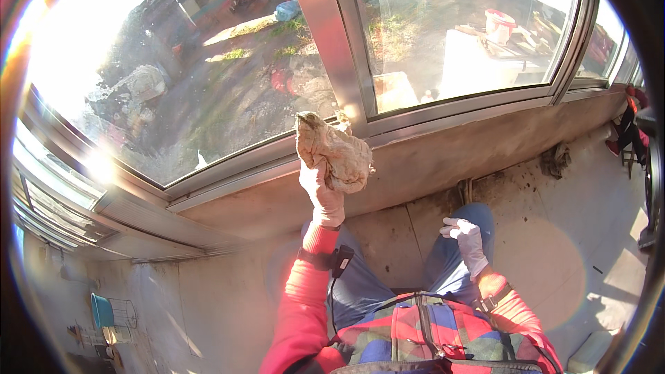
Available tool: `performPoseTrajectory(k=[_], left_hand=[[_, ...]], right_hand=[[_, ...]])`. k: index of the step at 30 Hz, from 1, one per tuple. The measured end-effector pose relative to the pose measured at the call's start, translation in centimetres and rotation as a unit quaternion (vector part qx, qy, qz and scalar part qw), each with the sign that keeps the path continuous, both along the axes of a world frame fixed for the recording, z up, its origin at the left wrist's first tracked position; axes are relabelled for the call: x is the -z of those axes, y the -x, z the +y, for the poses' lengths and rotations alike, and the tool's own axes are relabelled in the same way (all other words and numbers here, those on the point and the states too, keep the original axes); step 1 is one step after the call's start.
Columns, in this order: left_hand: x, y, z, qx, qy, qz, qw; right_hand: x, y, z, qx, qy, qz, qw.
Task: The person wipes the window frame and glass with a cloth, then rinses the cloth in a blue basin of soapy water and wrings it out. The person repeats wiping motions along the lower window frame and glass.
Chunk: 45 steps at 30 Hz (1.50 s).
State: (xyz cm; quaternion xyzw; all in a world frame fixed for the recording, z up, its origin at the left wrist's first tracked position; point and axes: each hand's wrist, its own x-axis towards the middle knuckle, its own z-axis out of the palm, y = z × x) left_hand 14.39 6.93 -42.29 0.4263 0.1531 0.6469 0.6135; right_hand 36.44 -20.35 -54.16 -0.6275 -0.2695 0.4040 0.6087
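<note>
My left hand (pixel 322 197), in a pale thin glove, grips a bunched, stained beige cloth (pixel 343 158). The cloth is held up before the lower corner of a metal window frame (pixel 340 47), where the upright meets the bottom rail. Whether it presses on the metal is hard to tell. Behind it stands a smeared glass pane (pixel 223 83). My right hand (pixel 466 241), in a white glove, lies by my right knee (pixel 475 215) with its fingers loosely bent and a little apart. Nothing shows in it.
Below the window runs a stained wall (pixel 447 161). A dark crumpled rag (pixel 556 160) lies at its foot. A blue basin (pixel 102 310) and a wire rack (pixel 123 314) stand at lower left. A seated person (pixel 631 127) is at far right. Strong sun glares at left.
</note>
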Motion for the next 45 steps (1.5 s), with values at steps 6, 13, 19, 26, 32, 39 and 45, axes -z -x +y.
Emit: performPoseTrajectory(k=[6,13,19,26,32,39,45], left_hand=[[0.3,5.7,-2.9,0.12,0.213,-0.114,0.963],[0.8,12.9,-4.9,0.036,0.272,-0.077,0.959],[3.0,16.0,-5.7,0.056,0.253,-0.113,0.959],[2.8,11.7,-7.8,0.105,0.275,-0.086,0.952],[2.8,6.6,-9.3,0.199,0.21,-0.071,0.955],[4.6,5.0,-7.9,0.278,0.163,-0.053,0.945],[4.3,5.7,-8.1,0.217,0.152,0.05,0.963]], right_hand=[[-1.0,0.6,1.3,-0.026,-0.013,0.002,1.0],[-2.1,2.3,3.9,-0.08,-0.026,0.002,0.996],[-3.7,3.9,5.4,-0.1,0.001,-0.015,0.995],[-7.7,8.7,9.0,-0.205,-0.022,-0.027,0.978],[-10.6,11.1,10.7,-0.363,-0.045,0.161,0.917],[-11.6,10.6,10.5,-0.231,-0.092,0.223,0.943],[-11.8,10.2,10.7,-0.179,-0.084,0.114,0.973]])
